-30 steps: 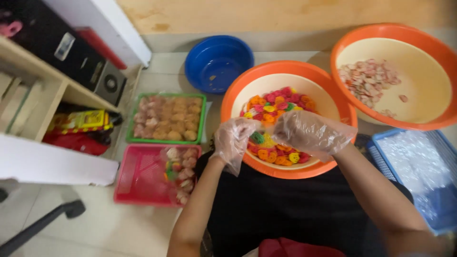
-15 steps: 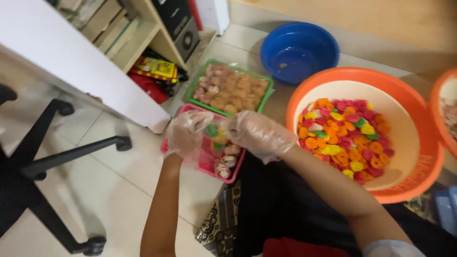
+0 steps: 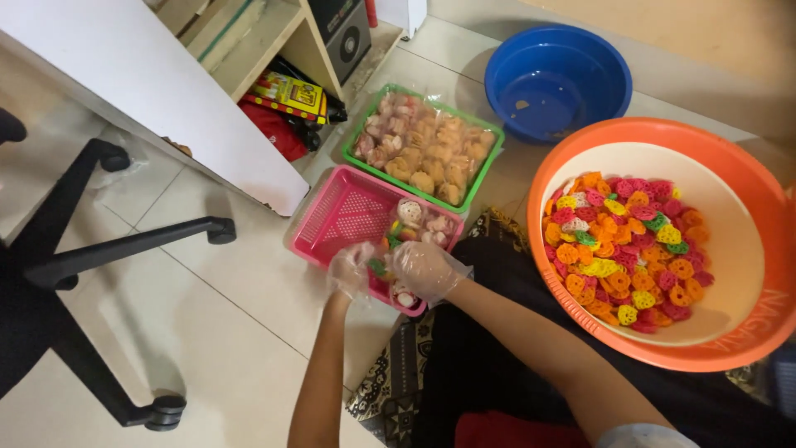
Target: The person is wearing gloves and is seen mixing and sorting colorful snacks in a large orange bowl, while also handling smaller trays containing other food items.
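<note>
Both my hands wear thin clear plastic gloves. My left hand (image 3: pixel 351 272) and my right hand (image 3: pixel 424 270) meet over the near edge of a pink plastic basket (image 3: pixel 342 217) on the floor. Between them they pinch a small clear packet of coloured crackers (image 3: pixel 379 267). Several filled packets (image 3: pixel 419 224) lie in the basket's right part. To the right stands a large orange basin (image 3: pixel 713 178) holding a heap of loose red, orange, yellow and green flower-shaped crackers (image 3: pixel 628 246).
A green basket (image 3: pixel 356 133) of pale packed snacks sits behind the pink one. A blue bowl (image 3: pixel 557 73) stands at the back. A white shelf unit (image 3: pixel 141 83) and a black office chair base (image 3: pixel 75 282) are on the left, on a tiled floor.
My view swung left. Both hands carried the packet from above the orange basin over to the pink basket and lowered it to the basket's near edge.
</note>
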